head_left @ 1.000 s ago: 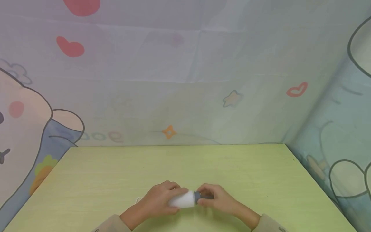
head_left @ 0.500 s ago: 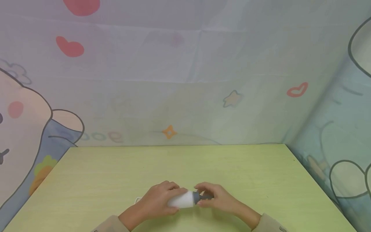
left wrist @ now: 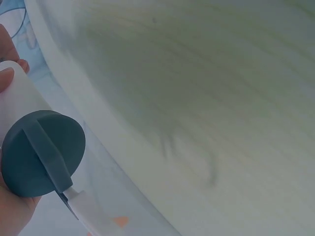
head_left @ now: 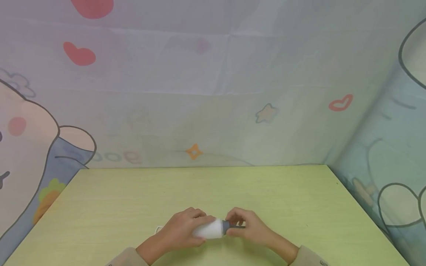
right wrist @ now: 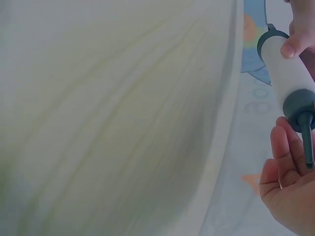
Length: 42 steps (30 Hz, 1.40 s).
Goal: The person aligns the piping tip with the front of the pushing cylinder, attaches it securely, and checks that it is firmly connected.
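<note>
A white tube [head_left: 212, 229] lies crosswise between both hands above the table, with a dark grey nozzle cap [head_left: 226, 227] at its right end. My left hand [head_left: 184, 229] grips the tube's body from above. Around the nozzle cap, my right hand [head_left: 251, 227] has its index finger and thumb pinched. A thin nozzle [right wrist: 307, 140] runs out over the right palm in the right wrist view. The left wrist view gives the tube's other end: a round dark end cap [left wrist: 69, 142] with a raised bar and a white strip [left wrist: 91, 211] beyond it.
Pale yellow-green table [head_left: 206, 192] under the hands. A cloth backdrop [head_left: 166, 74] with printed hearts and cartoon figures stands behind and at both sides. By the left wrist a thin white loop [head_left: 158, 229] sticks out.
The right fingers loosened a little from the nozzle cap half a second ago, and now close on it again. The left hand and the tube stay nearly where they were.
</note>
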Each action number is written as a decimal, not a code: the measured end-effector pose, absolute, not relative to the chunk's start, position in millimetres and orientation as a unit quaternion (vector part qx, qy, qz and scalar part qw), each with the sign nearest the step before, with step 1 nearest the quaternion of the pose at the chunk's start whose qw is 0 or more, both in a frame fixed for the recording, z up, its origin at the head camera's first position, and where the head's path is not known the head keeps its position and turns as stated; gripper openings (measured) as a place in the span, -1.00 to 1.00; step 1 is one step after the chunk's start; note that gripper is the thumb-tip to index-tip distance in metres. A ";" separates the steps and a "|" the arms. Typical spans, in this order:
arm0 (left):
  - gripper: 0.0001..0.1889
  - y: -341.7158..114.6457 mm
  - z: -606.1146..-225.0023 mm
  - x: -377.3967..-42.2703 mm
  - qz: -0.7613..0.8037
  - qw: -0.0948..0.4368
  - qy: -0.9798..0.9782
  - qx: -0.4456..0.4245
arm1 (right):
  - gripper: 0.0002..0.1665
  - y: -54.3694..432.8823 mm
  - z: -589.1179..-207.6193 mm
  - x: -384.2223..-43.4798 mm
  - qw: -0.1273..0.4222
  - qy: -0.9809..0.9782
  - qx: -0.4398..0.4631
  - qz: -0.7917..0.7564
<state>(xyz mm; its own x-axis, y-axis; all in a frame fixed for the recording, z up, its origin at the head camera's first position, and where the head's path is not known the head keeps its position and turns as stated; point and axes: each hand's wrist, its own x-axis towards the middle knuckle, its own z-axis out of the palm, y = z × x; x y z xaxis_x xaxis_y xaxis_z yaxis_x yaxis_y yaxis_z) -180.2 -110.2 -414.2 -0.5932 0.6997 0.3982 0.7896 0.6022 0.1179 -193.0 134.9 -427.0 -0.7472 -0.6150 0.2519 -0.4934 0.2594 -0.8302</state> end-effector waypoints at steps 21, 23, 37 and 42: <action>-0.46 -112.6 -414.7 -178.8 -0.141 0.151 -0.886 -0.415 | -0.52 137.5 -429.3 -192.5 0.056 0.813 -0.357 -0.456; -0.46 -112.3 -415.3 -178.9 -0.143 0.156 -0.883 -0.419 | -0.60 136.1 -429.7 -192.0 0.042 0.810 -0.367 -0.455; -0.47 -109.3 -416.8 -179.0 -0.125 0.167 -0.879 -0.429 | -0.80 135.2 -431.0 -194.9 0.104 0.799 -0.345 -0.481; -0.46 -110.0 -416.9 -179.0 -0.130 0.167 -0.878 -0.429 | -0.71 138.0 -432.7 -197.2 0.134 0.793 -0.336 -0.491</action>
